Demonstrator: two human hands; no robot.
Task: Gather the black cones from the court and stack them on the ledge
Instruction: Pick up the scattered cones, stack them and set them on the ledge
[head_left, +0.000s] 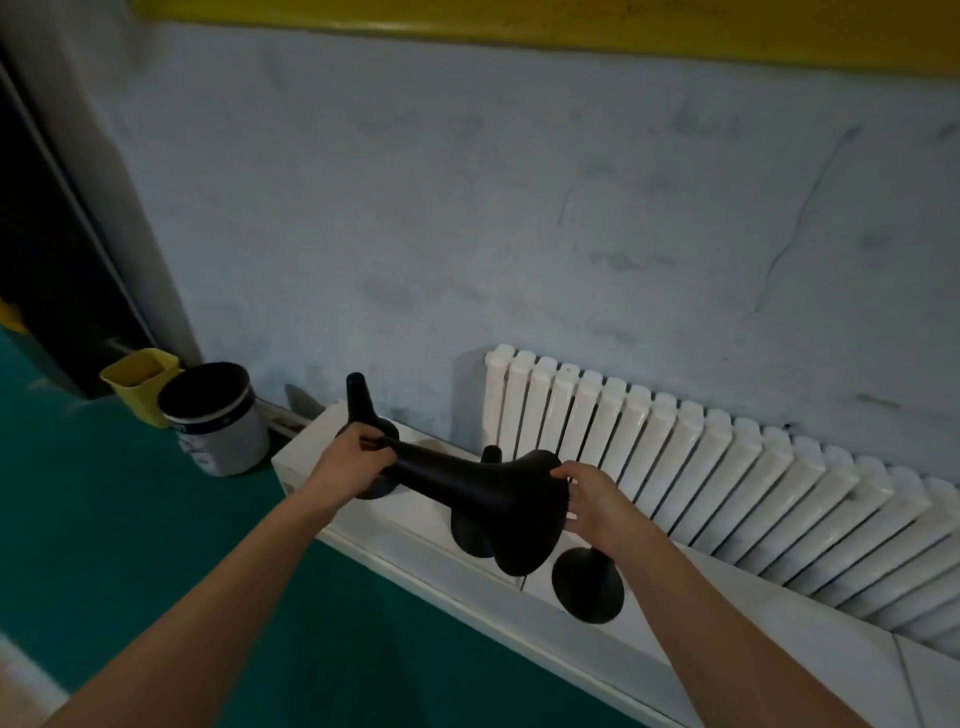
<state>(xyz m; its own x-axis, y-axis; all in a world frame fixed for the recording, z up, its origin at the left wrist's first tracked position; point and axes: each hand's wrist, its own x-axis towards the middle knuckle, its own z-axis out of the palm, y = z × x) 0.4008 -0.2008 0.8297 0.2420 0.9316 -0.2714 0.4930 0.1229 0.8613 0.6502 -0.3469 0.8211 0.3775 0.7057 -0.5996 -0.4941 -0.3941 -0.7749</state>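
I hold a black cone (483, 493) on its side above the white ledge (415, 525). My left hand (353, 462) grips its narrow tip end. My right hand (592, 499) holds the rim of its wide base. Three more black cones stand upright on the ledge: one (358, 400) behind my left hand, one (470, 535) partly hidden behind the held cone, and one (587, 587) below my right hand with its top hidden.
A white radiator (727, 467) runs along the blue wall above the ledge. A white bucket (218, 426) and a yellow bin (140, 384) stand on the green floor (130, 519) at the left, near a dark doorway.
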